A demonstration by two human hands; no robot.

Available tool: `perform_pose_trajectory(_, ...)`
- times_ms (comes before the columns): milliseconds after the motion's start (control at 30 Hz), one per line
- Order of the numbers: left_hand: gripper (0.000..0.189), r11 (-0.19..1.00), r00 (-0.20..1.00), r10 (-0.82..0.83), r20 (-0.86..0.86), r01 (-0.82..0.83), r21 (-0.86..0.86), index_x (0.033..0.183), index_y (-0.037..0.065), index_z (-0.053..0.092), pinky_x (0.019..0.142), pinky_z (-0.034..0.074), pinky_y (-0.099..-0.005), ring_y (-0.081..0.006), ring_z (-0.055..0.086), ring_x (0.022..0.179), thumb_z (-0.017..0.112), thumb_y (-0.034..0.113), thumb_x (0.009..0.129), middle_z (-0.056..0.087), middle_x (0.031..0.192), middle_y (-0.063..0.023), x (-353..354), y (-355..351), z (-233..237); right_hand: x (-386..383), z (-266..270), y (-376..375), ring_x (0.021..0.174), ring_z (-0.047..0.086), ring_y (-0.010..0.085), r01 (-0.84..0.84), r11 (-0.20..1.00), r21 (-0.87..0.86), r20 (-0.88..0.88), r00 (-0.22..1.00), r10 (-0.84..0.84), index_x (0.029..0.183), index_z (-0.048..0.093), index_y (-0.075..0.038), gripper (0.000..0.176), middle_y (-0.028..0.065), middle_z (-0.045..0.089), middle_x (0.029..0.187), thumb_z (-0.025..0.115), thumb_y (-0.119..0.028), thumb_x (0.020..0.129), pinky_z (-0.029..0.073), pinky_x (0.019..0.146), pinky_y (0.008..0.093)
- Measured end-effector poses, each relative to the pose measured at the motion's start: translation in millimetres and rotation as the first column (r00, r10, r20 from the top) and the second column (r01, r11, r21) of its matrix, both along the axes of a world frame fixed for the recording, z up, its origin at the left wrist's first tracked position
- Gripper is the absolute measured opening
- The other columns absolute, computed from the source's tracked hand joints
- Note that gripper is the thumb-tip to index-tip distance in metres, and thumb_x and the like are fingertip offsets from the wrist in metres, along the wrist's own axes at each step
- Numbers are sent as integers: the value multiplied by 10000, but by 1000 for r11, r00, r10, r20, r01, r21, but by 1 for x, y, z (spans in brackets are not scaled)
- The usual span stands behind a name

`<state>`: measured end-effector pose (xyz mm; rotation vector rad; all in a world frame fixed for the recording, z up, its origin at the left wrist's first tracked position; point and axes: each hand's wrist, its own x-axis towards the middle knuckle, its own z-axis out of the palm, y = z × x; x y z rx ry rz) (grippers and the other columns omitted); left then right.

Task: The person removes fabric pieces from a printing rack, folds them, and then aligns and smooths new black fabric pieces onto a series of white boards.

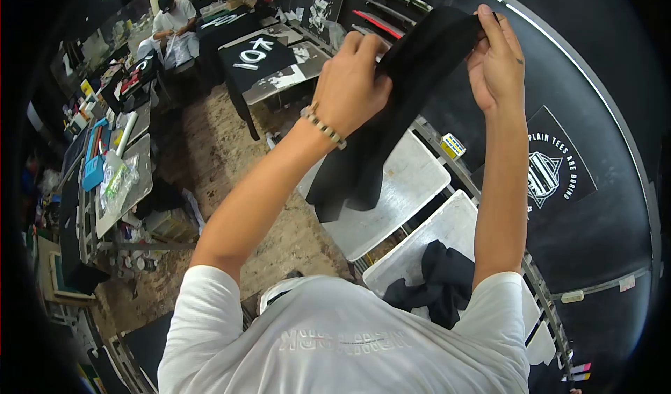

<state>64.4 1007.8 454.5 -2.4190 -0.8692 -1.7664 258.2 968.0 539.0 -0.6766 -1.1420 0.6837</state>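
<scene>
A black shirt (402,107) hangs bunched and lengthwise between my raised hands, its lower end over a pale board. My left hand (354,79), with a beaded bracelet at the wrist, is closed on its near side, fingers curled into the cloth. My right hand (496,58) pinches the shirt's upper edge between thumb and fingers, higher and to the right. The folds hide how the shirt is turned. Below it lie a pale flat board (412,184) and a second board (447,219), where a crumpled black cloth (440,278) rests.
A small yellow-and-white box (453,146) sits on the rail by the dark wall. Across the walkway, a black shirt with white print (255,55) covers another board. At left stands a bench with a blue tool (93,172) and plastic wrap (119,181). A seated person (172,27) works farther back.
</scene>
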Motion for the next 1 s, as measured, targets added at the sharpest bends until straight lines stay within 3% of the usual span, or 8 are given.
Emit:
perform_pose_trajectory(367, 197, 970, 975, -213, 70, 219, -105, 883, -17, 653, 523, 468, -249, -73, 575, 588, 702, 170, 848, 625, 650, -34, -20, 1, 80, -45, 28, -3, 851, 592, 65, -153, 987, 42, 206, 968, 141, 994, 577, -54, 163, 20, 631, 912, 657, -189, 949, 479, 753, 222)
perform_pose_trajectory(433, 155, 923, 950, -296, 101, 312, -225, 923, 8, 651, 602, 493, -246, -69, 605, 675, 635, 156, 879, 651, 749, -24, -26, 12, 86, -50, 34, -4, 842, 583, 53, 146, 987, 70, 491, 856, -161, 968, 578, -66, 236, 14, 617, 897, 744, -213, 887, 490, 696, 230)
perform_pose_trajectory(600, 193, 441, 562, -623, 543, 827, -349, 1055, 23, 620, 788, 521, -241, -82, 629, 872, 603, 185, 951, 662, 978, -21, -37, 26, 89, -49, 58, 9, 980, 626, 122, -52, 994, 99, 700, 713, -32, 1069, 655, -51, 291, 31, 663, 994, 786, -103, 814, 504, 869, 279)
perform_pose_trajectory(633, 240, 380, 512, -658, 552, 859, -343, 1068, 10, 617, 791, 525, -241, -83, 631, 875, 643, 212, 941, 668, 990, -31, -40, 24, 90, -67, 65, -2, 680, 599, 92, -28, 980, 196, 680, 724, -115, 867, 664, -67, 95, 2, 652, 796, 746, -58, 821, 487, 638, 236)
perform_pose_trajectory(733, 430, 669, 740, -658, 139, 659, -343, 1145, -77, 577, 771, 536, -243, -94, 637, 870, 771, 144, 832, 690, 969, -61, -54, 15, 81, -74, 87, 5, 684, 569, 73, -34, 967, 254, 686, 711, -155, 795, 662, -50, 127, -11, 631, 739, 771, 4, 758, 470, 646, 233)
perform_pose_trajectory(833, 434, 974, 974, -125, -190, 84, -212, 1120, -3, 647, 728, 535, -340, -257, 677, 745, 694, 78, 695, 682, 829, -168, -68, 16, 46, -69, 114, 3, 679, 584, 83, 110, 890, 443, 660, 632, -407, 822, 661, -53, 91, -12, 641, 742, 738, -11, 797, 475, 640, 237)
perform_pose_trajectory(967, 440, 954, 959, 106, -264, -172, -245, 1097, 12, 671, 778, 528, -422, -363, 666, 840, 703, 107, 669, 657, 839, -238, -108, 47, -32, -11, 145, 8, 712, 572, 77, 221, 703, 676, 567, 454, -687, 825, 646, -41, 103, -17, 632, 761, 747, -62, 821, 476, 686, 245)
perform_pose_trajectory(1000, 388, 940, 957, 126, -261, -199, -278, 1058, 12, 674, 767, 534, -421, -355, 668, 826, 692, 103, 681, 666, 850, -215, -123, 51, -39, 31, 164, 36, 739, 622, 189, 11, 740, 672, 542, 674, -502, 806, 635, 72, 216, 149, 681, 811, 818, 110, 698, 554, 724, 307)
